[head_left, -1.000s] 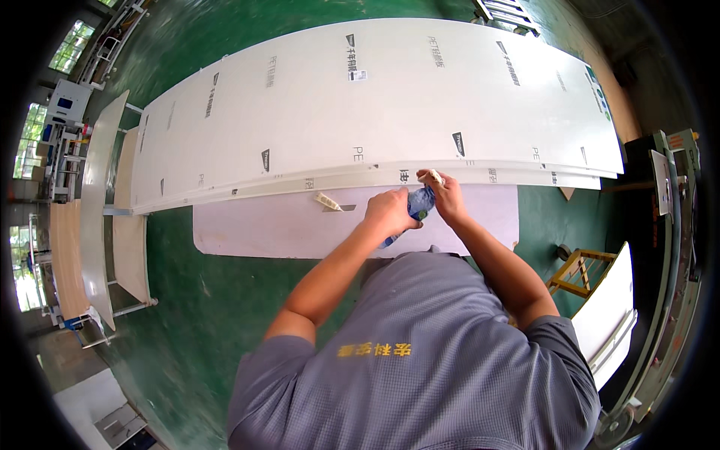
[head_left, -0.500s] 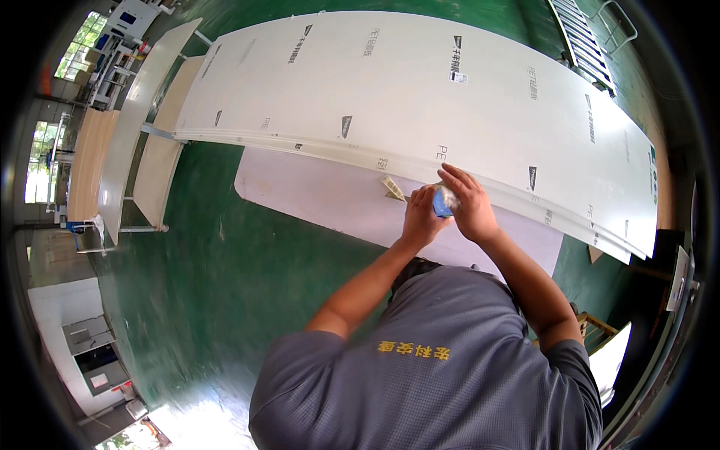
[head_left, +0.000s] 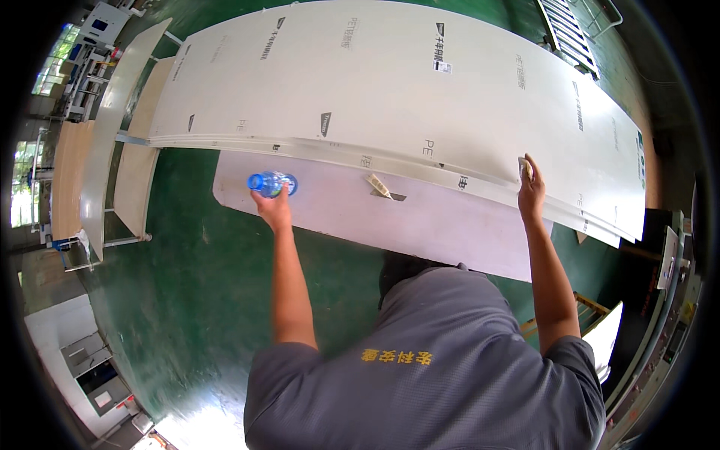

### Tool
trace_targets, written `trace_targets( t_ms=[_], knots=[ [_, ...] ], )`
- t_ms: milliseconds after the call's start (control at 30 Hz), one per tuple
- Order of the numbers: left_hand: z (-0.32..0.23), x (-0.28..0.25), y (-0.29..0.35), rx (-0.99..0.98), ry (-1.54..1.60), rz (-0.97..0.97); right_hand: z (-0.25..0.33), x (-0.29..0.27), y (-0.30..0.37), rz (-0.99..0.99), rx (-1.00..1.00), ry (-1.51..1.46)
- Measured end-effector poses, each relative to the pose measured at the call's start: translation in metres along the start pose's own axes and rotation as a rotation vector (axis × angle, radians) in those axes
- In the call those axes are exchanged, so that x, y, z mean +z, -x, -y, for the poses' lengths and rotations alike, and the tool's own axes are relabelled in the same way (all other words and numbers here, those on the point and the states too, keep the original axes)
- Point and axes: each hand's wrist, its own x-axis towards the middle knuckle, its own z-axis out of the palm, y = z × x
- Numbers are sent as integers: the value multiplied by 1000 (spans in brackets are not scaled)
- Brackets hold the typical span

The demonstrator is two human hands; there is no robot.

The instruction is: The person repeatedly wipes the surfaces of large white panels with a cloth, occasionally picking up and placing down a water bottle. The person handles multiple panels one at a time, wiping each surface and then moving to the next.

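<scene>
My left hand [head_left: 274, 213] is closed round a blue clear plastic bottle [head_left: 271, 184], held on its side above the left part of a pale lilac board [head_left: 315, 217]. Out to the right, my right hand [head_left: 532, 196] closes on a small whitish wad [head_left: 526, 169], perhaps cloth, over the near edge of a long white panel [head_left: 420, 82]. Between the two hands a small pale tube-like thing [head_left: 379, 185] lies on the lilac board. A flat dark piece [head_left: 395, 197] lies against its lower end.
The long white panel rests on other panels along its near edge. To the left stands a rack [head_left: 131, 142] with leaning boards. A metal roller frame [head_left: 568, 36] is at the far right. Green floor [head_left: 217, 277] shows at the near left, and a white cabinet [head_left: 79, 352] lies beyond it.
My hands were together at the bottle, with the whitish wad against it. Now they are wide apart: the bottle went left with my left hand, the wad right with my right hand.
</scene>
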Motion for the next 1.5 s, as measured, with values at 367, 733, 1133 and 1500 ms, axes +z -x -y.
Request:
trace_targets(
  t_ms=[367,733,1133,1500],
  knots=[
    [7,19,10,-82,199,133,124,195,37,464,-430,542],
    [36,23,10,-123,393,188,58,113,31,405,-379,678],
    [33,41,40,-68,272,244,-54,-4,0,237,-157,736],
    [-44,52,212,-81,-563,83,-208,-227,-36,125,-75,571]
  ],
)
